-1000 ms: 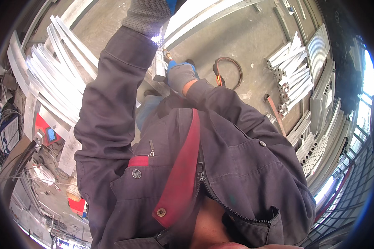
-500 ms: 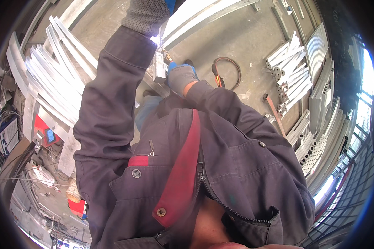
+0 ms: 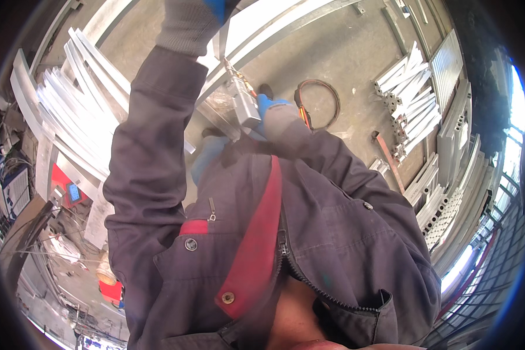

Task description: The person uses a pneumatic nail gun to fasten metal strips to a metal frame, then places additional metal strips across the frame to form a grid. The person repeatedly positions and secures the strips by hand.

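My left hand, in a grey knit glove with blue coating, reaches up to the top edge and grips a long pale metal profile that runs diagonally to the upper right. My right hand, in a matching glove, holds a small grey metal tool against the lower end of that profile. A thin tip of the tool points up toward my left hand. My dark jacket with red trim fills the lower half of the view and hides what lies below.
A concrete floor lies under the profile. A coiled dark hose with an orange end lies right of my right hand. Stacks of pale metal profiles lie at left, and more at right with perforated rails.
My right hand with the tool has shifted slightly right and down in the view. My left hand stays on the profile.
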{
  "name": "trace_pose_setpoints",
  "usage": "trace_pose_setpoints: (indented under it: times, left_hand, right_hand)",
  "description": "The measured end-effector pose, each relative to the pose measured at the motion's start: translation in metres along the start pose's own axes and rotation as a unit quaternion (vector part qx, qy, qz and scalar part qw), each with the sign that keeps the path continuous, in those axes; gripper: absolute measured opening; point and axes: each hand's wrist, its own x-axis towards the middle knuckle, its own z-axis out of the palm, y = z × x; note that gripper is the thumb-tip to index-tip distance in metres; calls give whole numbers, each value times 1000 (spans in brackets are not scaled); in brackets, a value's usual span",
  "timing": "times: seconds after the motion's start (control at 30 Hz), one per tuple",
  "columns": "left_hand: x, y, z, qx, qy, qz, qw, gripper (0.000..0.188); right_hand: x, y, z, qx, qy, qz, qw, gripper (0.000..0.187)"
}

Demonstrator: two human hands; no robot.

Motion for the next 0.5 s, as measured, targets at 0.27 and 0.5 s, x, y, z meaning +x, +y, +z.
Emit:
trace_pose_setpoints:
  times: [0.27, 0.5]
  left_hand:
    - [4, -11, -9, 56, 0, 38, 998, 39]
    - [-9, -22, 3, 328, 39, 123, 936, 34]
  right_hand:
    - [-8, 107, 13, 204, 136, 115, 963, 48]
    - [-20, 254, -26, 372, 264, 187, 870, 54]
